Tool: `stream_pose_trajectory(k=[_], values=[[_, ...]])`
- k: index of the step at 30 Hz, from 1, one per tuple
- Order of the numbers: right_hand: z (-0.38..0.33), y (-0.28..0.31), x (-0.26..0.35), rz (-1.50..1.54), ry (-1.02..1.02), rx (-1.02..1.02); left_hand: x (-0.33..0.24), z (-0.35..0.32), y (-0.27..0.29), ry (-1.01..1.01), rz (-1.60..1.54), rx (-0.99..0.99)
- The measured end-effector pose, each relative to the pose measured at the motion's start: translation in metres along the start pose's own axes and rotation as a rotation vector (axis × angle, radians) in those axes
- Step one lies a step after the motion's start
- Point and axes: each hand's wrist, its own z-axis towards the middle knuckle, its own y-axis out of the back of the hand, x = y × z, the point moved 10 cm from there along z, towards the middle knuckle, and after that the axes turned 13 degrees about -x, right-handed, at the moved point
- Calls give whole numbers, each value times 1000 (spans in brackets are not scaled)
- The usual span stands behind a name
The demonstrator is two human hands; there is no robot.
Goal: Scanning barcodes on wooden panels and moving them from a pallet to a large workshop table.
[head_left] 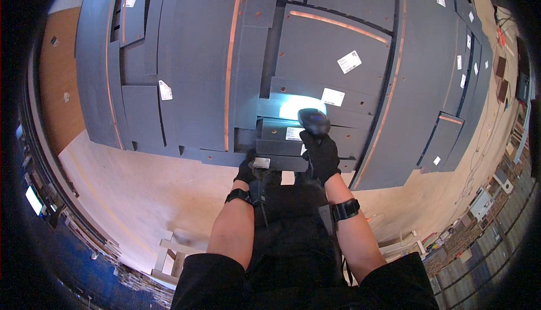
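Observation:
My right hand (323,155), in a black glove, is closed around the handle of a black handheld barcode scanner (314,121). A bright bluish-white patch of light falls on the grey panels just beyond the scanner's head. Beneath it lies a narrow dark grey panel (276,148) with a white label (293,134) nearby. My left hand (245,170), also gloved in black, grips the left end of another narrow grey panel (287,163) at the near edge, beside its white label (261,162). Its fingers are partly hidden against the dark surface.
Many flat grey panels (197,56) of varied sizes cover the work surface, some with copper-coloured strips (232,45) and white labels (349,62). A brown board (61,79) lies at the left. Pale wooden framing (164,259) stands lower left, and stacked material (451,248) lower right.

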Motion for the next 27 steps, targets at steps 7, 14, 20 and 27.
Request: stream_pose_trajectory(k=[7,14,20,27], values=[[5,0,1,85,-5,-45,-5,-27,-25,31,-35,-42],[1,-14,6,94,-26,10,-10,-40,-9,105,12,9],[10,7,-4,151,82,-114,-115,-74,-9,-561,893,-193],[36,64,-24,466,-174,-180,-192,-180,-212,-1701,1407,-235]])
